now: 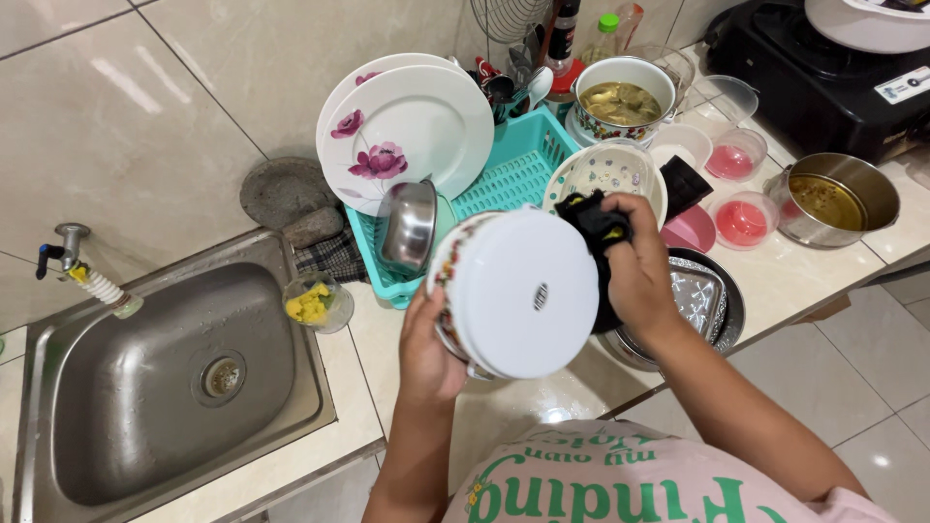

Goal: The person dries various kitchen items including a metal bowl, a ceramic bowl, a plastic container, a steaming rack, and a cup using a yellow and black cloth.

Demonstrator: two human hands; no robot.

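A person stands at a tiled kitchen counter, seen from above. The left hand point(428, 347) cups the rim of a white enamel bowl point(523, 291) with a floral band, fingers curled round its lower left edge, holding it tipped so its white base faces the camera. The right hand point(639, 271) presses a dark cloth point(599, 225) with yellow marks against the bowl's upper right edge, fingers closed tightly over the cloth.

The bowl is held in the air just in front of a teal drying rack point(504, 184). In the rack stand two white plates point(407, 131) with pink flowers and a small steel bowl point(409, 225) on its side. Just right of the rack sit a white colander point(605, 174), an enamel pot of broth point(620, 102) and several pink-lidded plastic tubs point(741, 221). Further right is a steel pot point(835, 199) holding liquid, with a black stove point(823, 68) behind it. Well to the left of the rack lies a steel sink point(165, 387), with a tap point(73, 254) and a small glass of yellow pieces point(312, 302) near it.

Judging from the scene, the wiping of this bowl is under way; some dishes already rest in the rack, while a round metal tray point(702, 300) under the right hand appears not yet handled.
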